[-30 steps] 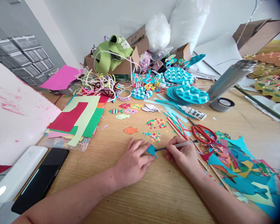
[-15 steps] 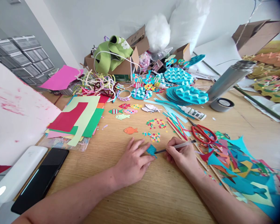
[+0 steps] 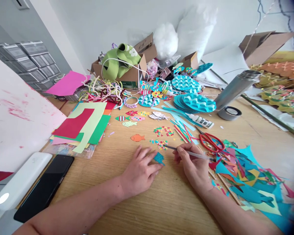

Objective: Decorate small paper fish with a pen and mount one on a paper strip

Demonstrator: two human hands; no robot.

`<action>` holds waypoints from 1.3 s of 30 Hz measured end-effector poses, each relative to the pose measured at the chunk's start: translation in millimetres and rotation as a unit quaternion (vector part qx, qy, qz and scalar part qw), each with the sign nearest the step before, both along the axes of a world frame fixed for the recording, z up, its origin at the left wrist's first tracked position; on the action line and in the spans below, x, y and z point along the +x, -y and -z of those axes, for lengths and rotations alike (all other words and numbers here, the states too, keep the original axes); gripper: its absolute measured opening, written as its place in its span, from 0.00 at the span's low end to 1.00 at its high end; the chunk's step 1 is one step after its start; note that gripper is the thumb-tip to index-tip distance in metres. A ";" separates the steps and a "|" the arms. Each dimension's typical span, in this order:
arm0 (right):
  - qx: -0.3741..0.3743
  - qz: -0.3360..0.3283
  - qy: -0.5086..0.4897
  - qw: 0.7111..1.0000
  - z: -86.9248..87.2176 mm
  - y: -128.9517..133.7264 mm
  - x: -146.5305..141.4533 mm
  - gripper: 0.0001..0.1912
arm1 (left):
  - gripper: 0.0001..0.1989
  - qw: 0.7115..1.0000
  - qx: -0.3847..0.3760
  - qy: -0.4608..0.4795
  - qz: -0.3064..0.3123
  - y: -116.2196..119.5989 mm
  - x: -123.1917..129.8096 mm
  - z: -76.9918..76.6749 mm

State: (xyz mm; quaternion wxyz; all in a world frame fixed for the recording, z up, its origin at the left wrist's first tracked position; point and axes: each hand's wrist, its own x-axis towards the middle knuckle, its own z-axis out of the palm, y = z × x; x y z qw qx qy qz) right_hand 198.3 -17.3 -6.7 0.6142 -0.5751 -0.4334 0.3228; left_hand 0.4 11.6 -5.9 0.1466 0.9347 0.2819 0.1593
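A small blue paper fish (image 3: 158,158) with dark drawn lines lies on the wooden table. My left hand (image 3: 140,169) is flat with its fingers spread, fingertips at the left and lower edges of the fish. To the right, my right hand (image 3: 193,163) grips a pen (image 3: 171,148) between thumb and fingers, its tip lifted off the fish and near a small heap of coloured paper dots (image 3: 161,144). An orange paper fish (image 3: 137,137) lies above my left hand. Behind it are several decorated paper fish (image 3: 129,124).
Red-handled scissors (image 3: 212,142) and paper scraps (image 3: 252,182) lie at the right. A glue bottle (image 3: 201,120) and steel flask (image 3: 237,88) stand or lie behind them. Coloured sheets (image 3: 95,130), a black phone (image 3: 45,187) and a white device (image 3: 22,179) are at the left.
The pen tip has left the blue fish and moved up towards the paper dots, and the pen now tilts the other way. My left hand stays on the fish. The view has shifted slightly.
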 end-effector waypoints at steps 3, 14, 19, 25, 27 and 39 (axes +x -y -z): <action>0.033 -0.002 0.048 0.998 0.4 3.7 -3.0 0.11 | 0.17 1.000 0.006 0.015 -0.005 2.5 1.3 0.3; 0.092 -0.170 0.331 0.924 -10.8 12.0 -3.6 0.11 | 0.23 0.997 -0.001 0.033 -0.067 1.9 1.0 2.7; 0.144 -0.235 0.453 0.848 -9.1 12.2 -10.9 0.13 | 0.23 0.996 -0.003 0.032 -0.083 -0.2 0.5 2.9; 0.131 -0.198 0.486 0.841 -4.1 5.7 -4.4 0.13 | 0.22 0.988 -0.012 0.067 -0.139 -4.6 0.7 4.4; 0.127 -0.183 0.487 0.844 -2.6 3.2 -0.7 0.13 | 0.21 0.985 -0.023 0.087 -0.149 -5.8 1.1 3.9; 0.140 -0.228 0.501 0.823 -3.1 2.4 6.8 0.23 | 0.21 0.982 -0.017 0.133 -0.133 -9.6 -0.4 6.9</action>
